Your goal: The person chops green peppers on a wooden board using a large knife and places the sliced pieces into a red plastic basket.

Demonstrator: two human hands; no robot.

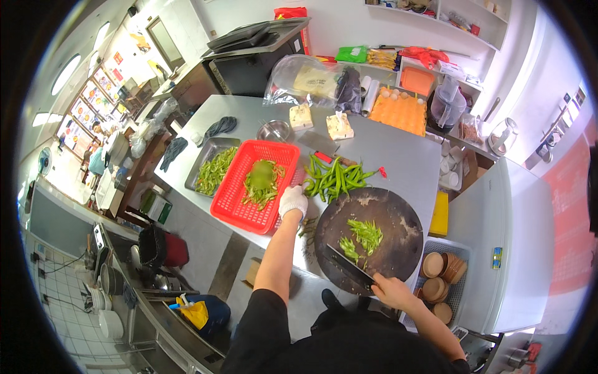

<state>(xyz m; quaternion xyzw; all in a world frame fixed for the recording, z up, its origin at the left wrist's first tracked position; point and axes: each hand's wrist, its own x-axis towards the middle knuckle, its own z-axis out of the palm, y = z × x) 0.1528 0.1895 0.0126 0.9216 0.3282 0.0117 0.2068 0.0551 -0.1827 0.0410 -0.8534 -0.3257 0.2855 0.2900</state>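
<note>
My right hand grips the handle of a cleaver, whose dark blade lies low over the near-left part of a round, dark chopping block. Slices of cut green pepper lie just beyond the blade. My left hand, in a white knit glove, is at the right side of a red plastic basket, its fingertips beside a pile of whole green chili peppers. Whether those fingers hold anything is hidden. Inside the basket are cut green peppers, partly blurred.
Left of the basket, a metal tray holds more sliced peppers. Beyond the peppers lie another cleaver, a metal bowl and tissue packs. An orange egg tray is at the back. Wooden bowls fill a crate at right.
</note>
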